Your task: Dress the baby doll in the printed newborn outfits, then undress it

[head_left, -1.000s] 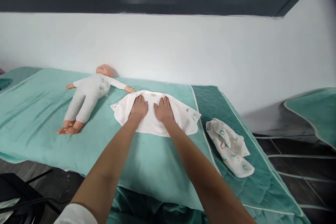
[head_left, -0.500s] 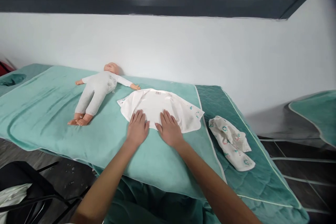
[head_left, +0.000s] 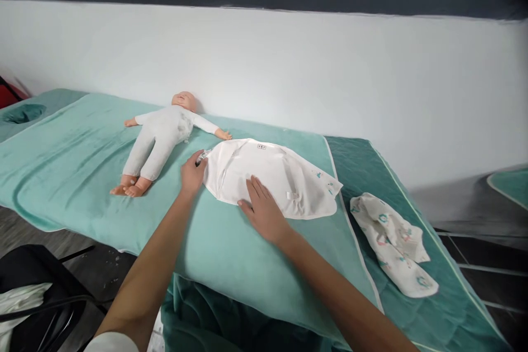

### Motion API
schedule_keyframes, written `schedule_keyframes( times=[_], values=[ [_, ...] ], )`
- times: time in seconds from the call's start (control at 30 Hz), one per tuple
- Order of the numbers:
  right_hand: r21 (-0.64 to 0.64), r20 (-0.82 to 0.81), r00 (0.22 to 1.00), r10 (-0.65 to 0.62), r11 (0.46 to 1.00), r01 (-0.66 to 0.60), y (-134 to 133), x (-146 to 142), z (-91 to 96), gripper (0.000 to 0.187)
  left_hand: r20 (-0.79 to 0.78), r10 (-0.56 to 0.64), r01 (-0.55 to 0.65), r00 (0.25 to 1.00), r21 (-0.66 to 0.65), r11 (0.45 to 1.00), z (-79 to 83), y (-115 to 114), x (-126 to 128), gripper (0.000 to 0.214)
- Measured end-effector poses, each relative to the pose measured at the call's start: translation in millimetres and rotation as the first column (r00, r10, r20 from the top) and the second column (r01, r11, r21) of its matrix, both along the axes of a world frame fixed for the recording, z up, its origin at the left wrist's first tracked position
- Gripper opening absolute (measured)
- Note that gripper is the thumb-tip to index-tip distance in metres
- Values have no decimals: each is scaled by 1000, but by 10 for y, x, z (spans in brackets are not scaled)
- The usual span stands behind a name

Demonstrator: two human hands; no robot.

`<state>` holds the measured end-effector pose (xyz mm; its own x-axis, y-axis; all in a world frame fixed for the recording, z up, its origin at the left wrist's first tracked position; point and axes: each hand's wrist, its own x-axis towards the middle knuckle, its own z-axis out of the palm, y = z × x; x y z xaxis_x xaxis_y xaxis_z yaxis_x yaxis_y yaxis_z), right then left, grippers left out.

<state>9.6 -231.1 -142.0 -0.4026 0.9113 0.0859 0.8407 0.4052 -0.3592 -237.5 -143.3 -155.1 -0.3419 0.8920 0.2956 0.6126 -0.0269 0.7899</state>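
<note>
A white baby garment (head_left: pixel 272 176) lies spread flat on the light green towel (head_left: pixel 82 165) that covers the bed. My left hand (head_left: pixel 192 171) is closed in a pinch on the garment's left sleeve end. My right hand (head_left: pixel 263 210) rests flat on the garment's near edge, fingers stretched out. A baby doll (head_left: pixel 160 137) in a pale suit lies on its back to the left of the garment, head towards the wall, one arm reaching close to the garment.
A crumpled printed cloth (head_left: pixel 391 242) lies on the darker green quilt (head_left: pixel 437 297) to the right. A white wall runs behind the bed. A black chair (head_left: pixel 37 297) with a white cloth stands at the lower left, on dark flooring.
Both hands slid from the garment's top to its near edge. Then my left hand moved left and pinched the sleeve end. The view shifted left.
</note>
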Motion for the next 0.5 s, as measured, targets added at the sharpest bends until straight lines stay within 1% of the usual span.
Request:
schedule_keyframes(
  times=[0.07,0.1,0.13,0.2,0.27,0.33,0.43,0.5],
  values=[
    [-25,-26,1000,-18,1000,17,308,-125,68,70,194,-49,38,980,62,997,25,152,-35,38],
    [-33,-26,999,-38,999,37,472,-177,88,70,271,-63,36,961,101,994,36,220,-60,36],
    [-37,-19,998,-65,997,64,634,-220,95,71,321,-63,20,945,135,991,43,282,-87,36],
    [-24,17,992,-125,992,125,920,-277,63,71,356,-45,-18,933,174,985,40,389,-139,35],
    [23,72,986,-149,989,148,1115,-302,-18,70,315,-23,-41,949,195,980,13,468,-176,35],
    [81,121,985,-123,990,113,1207,-309,-109,70,226,9,-62,974,226,972,-24,513,-189,33],
    [130,146,987,-60,991,41,1203,-318,-179,72,77,48,-69,996,299,952,-60,504,-169,27],
    [140,142,990,-23,990,3,1135,-333,-168,72,-30,28,-16,999,341,940,-56,446,-135,25]
  ],
)
